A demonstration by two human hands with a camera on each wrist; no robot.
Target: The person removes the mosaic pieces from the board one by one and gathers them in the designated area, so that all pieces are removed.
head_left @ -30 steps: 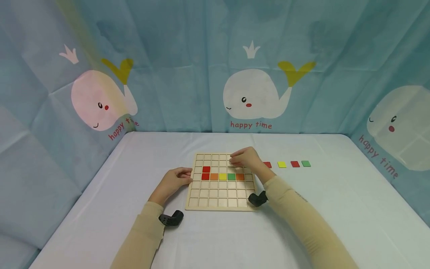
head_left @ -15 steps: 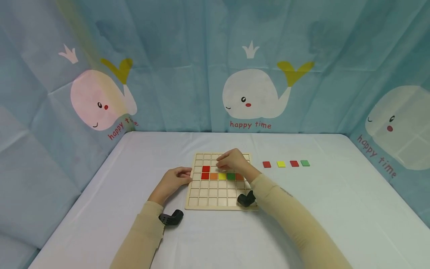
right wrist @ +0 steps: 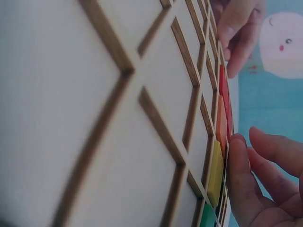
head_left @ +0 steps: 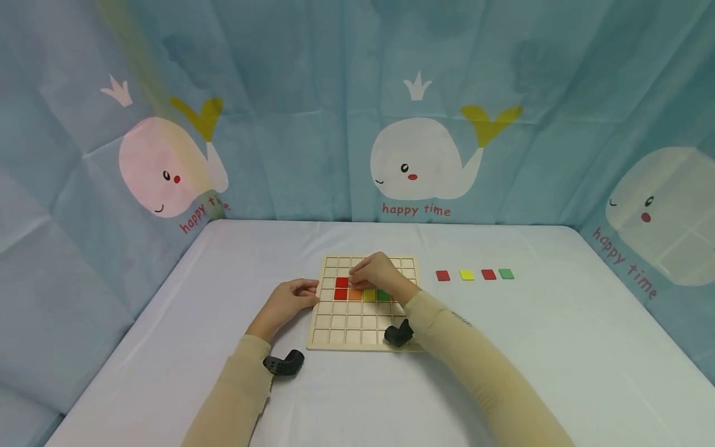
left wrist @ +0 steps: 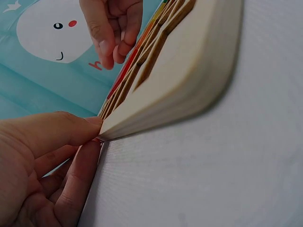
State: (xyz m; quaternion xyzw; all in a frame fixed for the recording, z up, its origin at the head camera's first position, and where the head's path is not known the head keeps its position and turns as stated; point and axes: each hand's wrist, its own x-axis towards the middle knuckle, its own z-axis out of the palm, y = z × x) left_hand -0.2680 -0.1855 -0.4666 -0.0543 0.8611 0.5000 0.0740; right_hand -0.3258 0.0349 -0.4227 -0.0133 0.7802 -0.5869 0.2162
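Note:
A square wooden grid board [head_left: 339, 336] lies on the table, with coloured square tiles in some cells. My left hand [head_left: 288, 303] holds the board's left edge; the left wrist view shows thumb [left wrist: 71, 130] and finger at it. Over the board, my right hand [head_left: 377, 273] has its fingertips low at the cell right of the upper red tile [head_left: 342, 282]. Below are another red tile [head_left: 341, 294], an orange tile [head_left: 355, 295], a yellow tile [head_left: 369, 295] and a green tile [head_left: 383, 296]. I cannot tell whether the right fingers hold a tile.
To the right of the board, a row of loose tiles lies on the white cloth: a red one [head_left: 442, 275], a yellow one [head_left: 467, 275], another red one [head_left: 488, 274] and a green one [head_left: 506, 274]. A blue whale-print curtain [head_left: 290, 161] stands behind the table.
My right hand has moved left across the board, from its upper right part to just beside the upper red tile. The left hand stays at the left edge.

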